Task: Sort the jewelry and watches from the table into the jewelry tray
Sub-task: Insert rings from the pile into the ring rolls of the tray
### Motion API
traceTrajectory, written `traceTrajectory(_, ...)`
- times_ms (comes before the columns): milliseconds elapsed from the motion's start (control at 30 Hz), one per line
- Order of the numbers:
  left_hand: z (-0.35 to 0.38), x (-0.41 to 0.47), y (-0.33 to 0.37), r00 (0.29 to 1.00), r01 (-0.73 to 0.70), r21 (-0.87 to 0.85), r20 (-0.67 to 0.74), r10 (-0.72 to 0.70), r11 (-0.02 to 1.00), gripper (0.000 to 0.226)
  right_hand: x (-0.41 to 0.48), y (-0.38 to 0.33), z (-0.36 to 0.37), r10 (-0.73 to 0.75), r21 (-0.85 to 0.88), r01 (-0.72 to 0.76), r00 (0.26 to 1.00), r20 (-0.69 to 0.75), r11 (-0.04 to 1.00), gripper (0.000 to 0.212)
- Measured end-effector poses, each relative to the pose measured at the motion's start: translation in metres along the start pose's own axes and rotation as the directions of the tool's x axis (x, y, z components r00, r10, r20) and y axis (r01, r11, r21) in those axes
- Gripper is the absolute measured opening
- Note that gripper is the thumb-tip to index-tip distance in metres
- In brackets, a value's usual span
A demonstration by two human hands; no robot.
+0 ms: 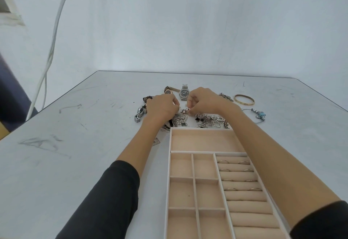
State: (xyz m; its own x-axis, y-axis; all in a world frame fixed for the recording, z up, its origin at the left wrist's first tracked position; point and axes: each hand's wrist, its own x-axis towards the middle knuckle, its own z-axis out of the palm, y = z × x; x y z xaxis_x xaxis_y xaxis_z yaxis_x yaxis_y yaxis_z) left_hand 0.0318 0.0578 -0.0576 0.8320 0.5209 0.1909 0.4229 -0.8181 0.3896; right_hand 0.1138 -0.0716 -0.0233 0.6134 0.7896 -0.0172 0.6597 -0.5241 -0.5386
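A beige jewelry tray (pixel 192 177) lies in front of me, with several thin rings in its padded ring rolls (pixel 243 185) on the right. Beyond its far edge sits a tangled pile of silver jewelry (pixel 209 119). My left hand (pixel 162 107) and my right hand (pixel 203 100) meet over the pile, fingers curled, both pinching a small beaded piece (pixel 185 110). Watches lie behind: a silver one (pixel 184 92), a rose-gold one (pixel 168 91), and a silver-black one (pixel 140 113) left of my left hand.
A gold bangle (pixel 244 99) and a blue-bead bracelet (pixel 259 115) lie to the right on the grey table (pixel 84 144). A small chain piece (pixel 226 96) is near the bangle. White cables (pixel 50 50) hang at the left against the wall.
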Motion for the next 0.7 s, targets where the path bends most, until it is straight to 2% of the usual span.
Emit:
traceTrajectory(200,-0.001,0.0,0.001,1.0,0.017,-0.007,0.017,-0.016,1.0,0.017,-0.014,0.013,-0.006,0.03,0.204,-0.007,0.994,-0.109,0.979,0.026)
traceTrajectory(433,-0.001,0.003,0.0,1.0,0.019,-0.013,0.008,-0.019,1.0,0.016,-0.025,0.023,-0.009,0.083,0.4,0.015,0.97,-0.228,0.917,0.021)
traceTrajectory(633,-0.006,0.004,-0.005,0.997,-0.018,0.05,-0.079,0.022,0.999,0.015,-0.026,0.025,-0.008,0.103,0.451,0.084,0.921,-0.375,0.888,0.023)
traceTrajectory(700,-0.006,0.003,-0.003,0.998,-0.031,0.087,-0.06,0.036,0.996,0.021,-0.027,0.026,-0.007,0.097,0.451,0.103,0.912,-0.399,0.887,0.023)
